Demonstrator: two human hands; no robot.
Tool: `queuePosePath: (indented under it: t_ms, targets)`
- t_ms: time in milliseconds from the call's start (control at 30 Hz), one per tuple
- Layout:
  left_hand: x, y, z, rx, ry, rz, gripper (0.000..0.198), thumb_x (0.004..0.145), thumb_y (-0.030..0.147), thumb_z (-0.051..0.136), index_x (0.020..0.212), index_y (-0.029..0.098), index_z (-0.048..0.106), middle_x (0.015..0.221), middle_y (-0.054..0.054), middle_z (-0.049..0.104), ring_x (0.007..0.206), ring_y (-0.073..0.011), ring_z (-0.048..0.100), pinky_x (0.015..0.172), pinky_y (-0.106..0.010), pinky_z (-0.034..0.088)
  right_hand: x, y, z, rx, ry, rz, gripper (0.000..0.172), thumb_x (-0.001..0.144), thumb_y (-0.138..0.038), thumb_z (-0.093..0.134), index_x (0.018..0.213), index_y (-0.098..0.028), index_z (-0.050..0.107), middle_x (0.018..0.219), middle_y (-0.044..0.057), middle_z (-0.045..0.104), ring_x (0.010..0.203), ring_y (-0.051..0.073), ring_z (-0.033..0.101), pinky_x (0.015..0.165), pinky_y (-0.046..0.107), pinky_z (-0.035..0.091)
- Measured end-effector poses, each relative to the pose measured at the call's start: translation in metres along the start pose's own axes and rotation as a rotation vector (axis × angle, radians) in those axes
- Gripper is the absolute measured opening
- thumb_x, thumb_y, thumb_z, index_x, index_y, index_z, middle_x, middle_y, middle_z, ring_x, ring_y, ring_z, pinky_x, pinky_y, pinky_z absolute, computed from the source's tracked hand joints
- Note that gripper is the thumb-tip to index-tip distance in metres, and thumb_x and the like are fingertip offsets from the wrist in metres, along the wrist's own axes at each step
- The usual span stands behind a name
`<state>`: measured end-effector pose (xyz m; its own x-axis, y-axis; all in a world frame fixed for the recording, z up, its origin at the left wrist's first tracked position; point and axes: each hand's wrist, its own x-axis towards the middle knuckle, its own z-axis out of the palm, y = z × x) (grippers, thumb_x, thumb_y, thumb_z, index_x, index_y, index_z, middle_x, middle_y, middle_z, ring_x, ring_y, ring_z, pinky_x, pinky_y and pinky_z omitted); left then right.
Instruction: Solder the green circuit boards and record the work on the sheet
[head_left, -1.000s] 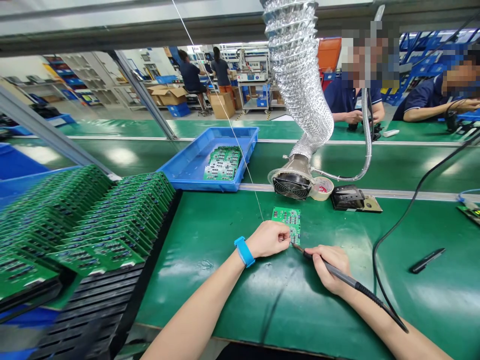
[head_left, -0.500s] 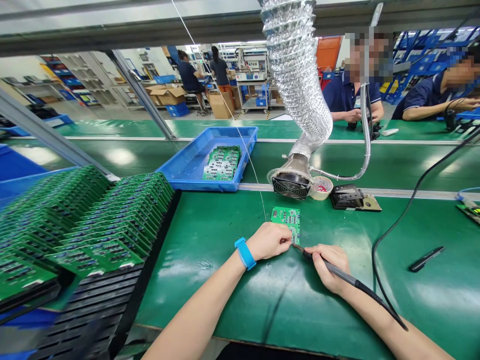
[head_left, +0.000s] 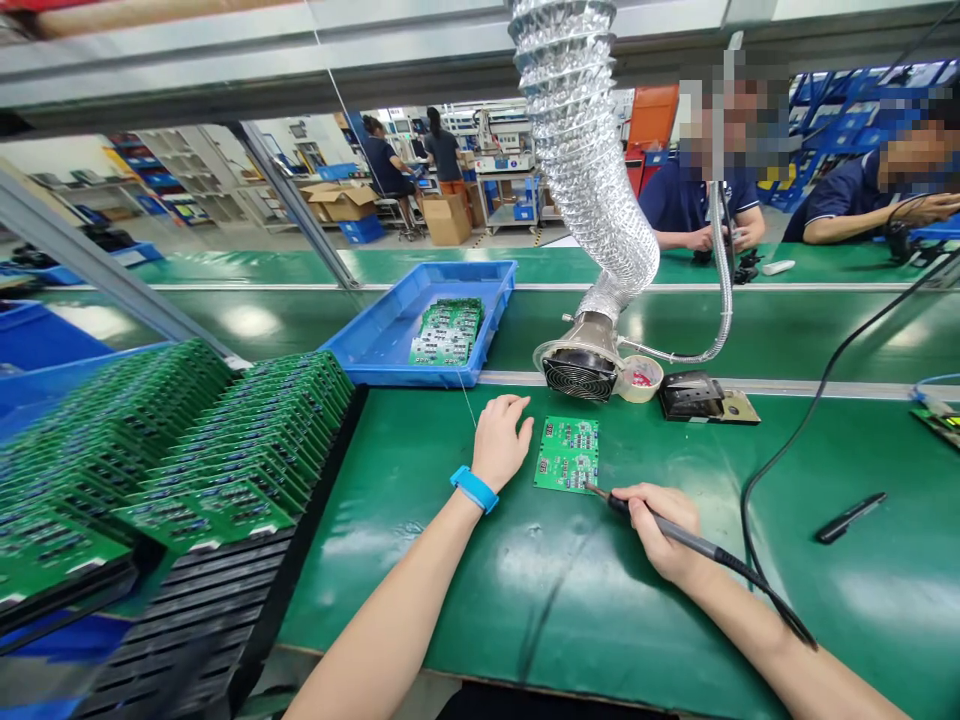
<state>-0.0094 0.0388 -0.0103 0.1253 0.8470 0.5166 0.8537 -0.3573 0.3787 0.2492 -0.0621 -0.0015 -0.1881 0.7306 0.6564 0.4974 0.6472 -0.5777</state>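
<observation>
Over green bench (head_left: 607,640), right hand (head_left: 663,522) pinching soldering iron (head_left: 688,540) at circuit board (head_left: 568,455), left hand (head_left: 498,441), grip unclear

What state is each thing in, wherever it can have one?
Circuit board: flat on the bench.
Soldering iron: in right hand, tip at the board's edge; heat unknown.
Left hand: off the board; grip on wire unclear.
Blue tray: partly filled.
Black rack: partly filled, boards tilted.
Fan: can't tell if running.
Tape roll: lying flat.
Pen: lying down.
</observation>
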Motion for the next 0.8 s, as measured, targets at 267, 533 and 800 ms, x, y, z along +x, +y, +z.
queuePosePath:
  t_ms: [267,533,800]
  targets:
    - [-0.01,0.021,0.01,-0.195,-0.45,0.214,0.101,0.08,0.07,0.063,0.157,0.018,0.024,0.162,-0.017,0.025,0.151,-0.0346,0.02,0.122,-0.053,0.023,0.002,0.014,-0.001,0.059,0.094,0.193,0.026,0.098,-0.023,0.046,0.091,-0.02,0.071,0.067,0.002,0.069,0.058,0.017,0.067,0.053,0.026,0.053]
    - [-0.01,0.018,0.014,-0.114,-0.62,0.309,0.129,0.059,0.089,0.063,0.158,0.018,0.021,0.164,-0.022,0.012,0.152,-0.042,0.008,0.122,-0.06,0.015,0.024,0.047,-0.013,-0.134,0.302,0.201,0.027,0.101,-0.03,0.048,0.115,-0.019,0.068,0.102,0.009,0.068,0.092,0.02,0.066,0.084,0.034,0.054]
    - [-0.01,0.034,-0.01,-0.042,-0.517,0.393,0.118,0.059,0.086,0.067,0.153,0.021,0.035,0.155,-0.021,0.036,0.144,-0.0396,0.033,0.12,-0.055,0.02,0.042,0.077,-0.027,-0.329,0.047,0.072,0.046,0.098,-0.045,0.045,0.137,-0.023,0.057,0.105,0.01,0.06,0.088,0.022,0.064,0.08,0.033,0.051]
